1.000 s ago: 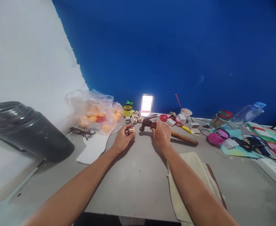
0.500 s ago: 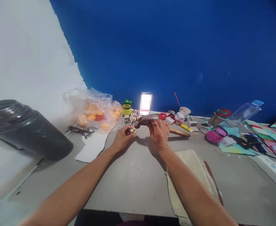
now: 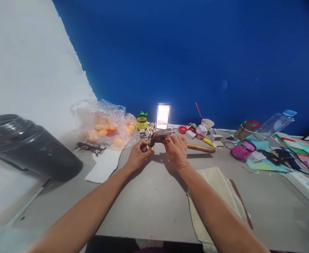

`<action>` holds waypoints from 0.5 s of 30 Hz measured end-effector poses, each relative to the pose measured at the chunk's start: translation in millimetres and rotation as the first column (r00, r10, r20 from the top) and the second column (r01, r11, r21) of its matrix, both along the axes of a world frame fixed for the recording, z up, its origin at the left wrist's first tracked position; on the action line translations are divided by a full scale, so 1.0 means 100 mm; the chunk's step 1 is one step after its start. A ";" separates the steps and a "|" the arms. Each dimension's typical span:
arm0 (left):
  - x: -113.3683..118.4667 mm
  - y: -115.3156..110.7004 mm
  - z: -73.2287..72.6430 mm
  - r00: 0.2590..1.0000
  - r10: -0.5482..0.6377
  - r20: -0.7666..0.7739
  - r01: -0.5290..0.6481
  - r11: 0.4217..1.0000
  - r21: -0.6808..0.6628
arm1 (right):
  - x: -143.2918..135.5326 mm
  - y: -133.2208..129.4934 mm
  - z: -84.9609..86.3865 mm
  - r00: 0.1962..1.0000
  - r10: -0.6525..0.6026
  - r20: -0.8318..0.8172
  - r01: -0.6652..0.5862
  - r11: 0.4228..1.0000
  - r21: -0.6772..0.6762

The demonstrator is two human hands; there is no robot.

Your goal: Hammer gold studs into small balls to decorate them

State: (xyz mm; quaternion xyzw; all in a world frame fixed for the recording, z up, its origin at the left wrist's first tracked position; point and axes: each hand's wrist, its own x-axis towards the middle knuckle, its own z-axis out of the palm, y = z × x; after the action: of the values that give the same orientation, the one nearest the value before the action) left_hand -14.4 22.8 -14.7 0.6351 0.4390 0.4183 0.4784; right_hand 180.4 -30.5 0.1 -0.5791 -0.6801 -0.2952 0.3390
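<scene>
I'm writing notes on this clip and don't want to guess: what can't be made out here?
All in the head view:
- Golden ball: partly hidden by the left hand.
- Hammer: the near end of its handle is covered by the right hand.
- Bright rectangle: contents lost to glare and pixelation.
- Power strip: cut off by the right edge.

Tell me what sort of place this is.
Probably an indoor work or craft desk, in front of a blue wall: coloured papers and a white power strip lie on it, and the right hand grips a hammer.
</scene>
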 end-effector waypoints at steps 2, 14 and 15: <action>0.00 -0.01 0.00 1.000 0.007 0.003 -0.007 1.000 0.008 | 0.01 -0.01 0.01 0.999 -0.025 -0.028 0.026 1.000 0.012; -0.01 -0.03 0.00 0.994 0.077 -0.079 -0.069 0.993 0.095 | -0.07 -0.04 0.07 0.999 0.001 -0.039 0.000 1.000 0.013; -0.01 -0.04 0.00 0.994 0.078 -0.080 -0.070 0.993 0.099 | -0.07 -0.04 0.07 1.000 0.016 -0.025 -0.016 1.000 0.002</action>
State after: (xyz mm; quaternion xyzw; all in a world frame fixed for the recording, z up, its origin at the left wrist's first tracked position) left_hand -15.0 19.2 -14.3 0.6578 0.4611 0.4294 0.4126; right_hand 173.1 -34.5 6.9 -0.5769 -0.6801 -0.2859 0.3506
